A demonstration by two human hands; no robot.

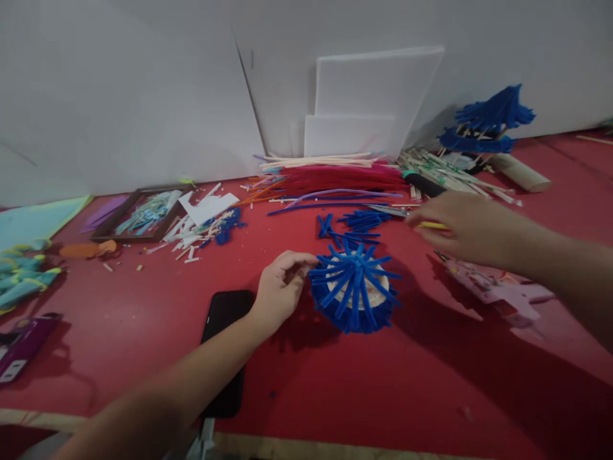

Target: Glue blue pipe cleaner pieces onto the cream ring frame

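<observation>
A small round model stands on the red table, with blue pipe cleaner pieces fanning out from its top over a pale ring and a blue fringe lower down. My left hand pinches the model's left edge between thumb and fingers. Beyond the model to the right, my right hand is closed around what look like scissors, with metal blades pointing left and a bit of yellow handle showing. Just under the blades lie short cut blue pipe cleaner pieces.
Long pipe cleaners line the back wall. A similar blue-roofed model stands back right near bundled sticks. A pink figure lies right. A black phone, a brown tray and white scraps are left.
</observation>
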